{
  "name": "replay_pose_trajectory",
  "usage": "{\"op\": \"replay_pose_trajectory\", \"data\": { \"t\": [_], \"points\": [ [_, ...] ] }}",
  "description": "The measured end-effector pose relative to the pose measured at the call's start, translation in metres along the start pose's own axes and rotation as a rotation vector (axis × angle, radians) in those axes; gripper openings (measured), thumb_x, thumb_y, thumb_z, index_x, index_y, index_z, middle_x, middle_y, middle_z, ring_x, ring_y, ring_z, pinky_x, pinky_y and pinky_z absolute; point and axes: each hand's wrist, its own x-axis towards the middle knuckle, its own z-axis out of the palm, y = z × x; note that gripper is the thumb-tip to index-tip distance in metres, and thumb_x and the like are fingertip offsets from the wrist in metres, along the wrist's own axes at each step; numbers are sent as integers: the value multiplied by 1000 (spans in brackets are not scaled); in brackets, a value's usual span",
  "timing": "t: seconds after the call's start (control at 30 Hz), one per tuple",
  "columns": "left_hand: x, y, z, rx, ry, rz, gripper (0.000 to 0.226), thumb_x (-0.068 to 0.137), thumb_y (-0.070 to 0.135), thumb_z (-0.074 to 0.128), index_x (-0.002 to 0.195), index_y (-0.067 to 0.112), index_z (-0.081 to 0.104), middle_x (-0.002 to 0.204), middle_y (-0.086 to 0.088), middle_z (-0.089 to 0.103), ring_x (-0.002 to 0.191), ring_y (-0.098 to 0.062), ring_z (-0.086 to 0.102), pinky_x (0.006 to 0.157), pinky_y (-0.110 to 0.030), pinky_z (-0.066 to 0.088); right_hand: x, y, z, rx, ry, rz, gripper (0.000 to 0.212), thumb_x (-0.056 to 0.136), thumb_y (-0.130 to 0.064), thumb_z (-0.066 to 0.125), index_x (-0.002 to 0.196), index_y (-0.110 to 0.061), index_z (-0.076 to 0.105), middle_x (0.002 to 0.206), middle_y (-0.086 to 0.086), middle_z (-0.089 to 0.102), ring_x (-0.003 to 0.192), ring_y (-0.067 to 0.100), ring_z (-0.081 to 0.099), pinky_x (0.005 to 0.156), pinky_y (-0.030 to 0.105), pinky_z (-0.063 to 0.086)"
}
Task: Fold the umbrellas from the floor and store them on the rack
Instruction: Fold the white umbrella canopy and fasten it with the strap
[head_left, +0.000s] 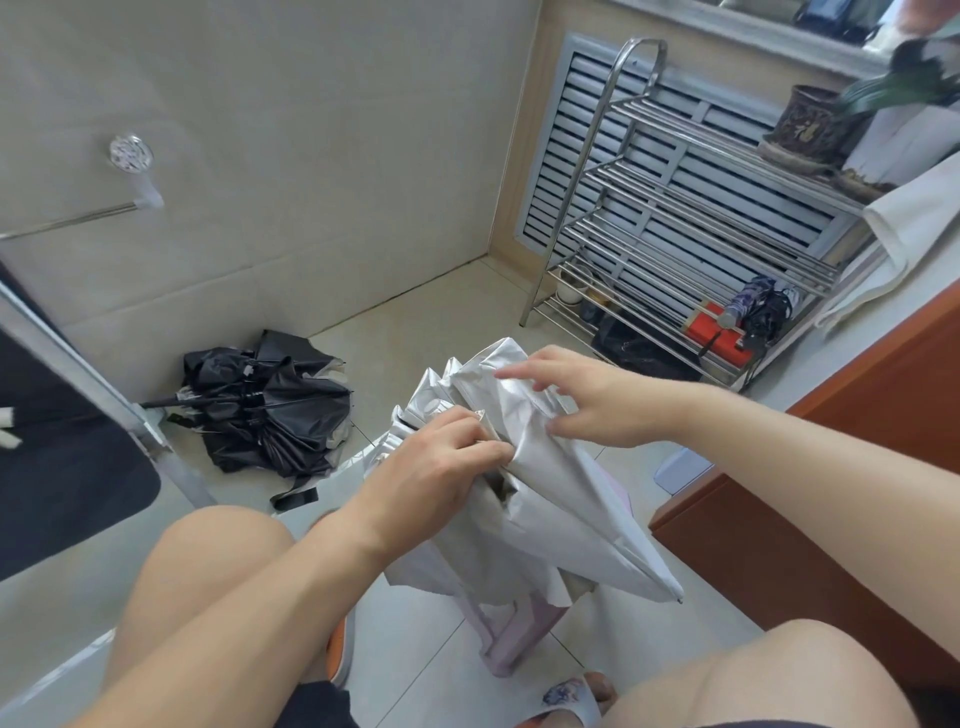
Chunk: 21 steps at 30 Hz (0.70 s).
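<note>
A silver umbrella (550, 499) with a pink underside hangs collapsed between my knees, its folds loose. My left hand (441, 462) grips the bunched canopy near its middle. My right hand (571, 400) pinches a fold of the silver cloth just to the right of it. A black umbrella (270, 410) lies half open and crumpled on the floor by the wall, to the left. The steel rack (675, 218) stands against the vent at the back right. A folded dark umbrella (753, 306) lies on its lowest shelf.
A potted plant (810, 124) sits on the rack's top shelf. A red box (717, 332) and small pots share the bottom shelf. A wooden cabinet (831, 483) with a white cloth (914, 228) stands right. A metal frame leg (93, 374) slants at left.
</note>
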Motion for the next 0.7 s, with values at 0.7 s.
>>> {"op": "replay_pose_trajectory", "data": {
  "t": [0.7],
  "points": [
    [-1, 0, 0, -13, 39, -1, 33, 89, -7, 47, 100, 14, 71, 86, -1, 61, 82, -25, 53, 66, -38, 50, 6, 3, 49, 675, 172, 264, 33, 84, -10, 66, 114, -22, 60, 117, 2, 69, 103, 12, 69, 95, 36, 52]
  ]
}}
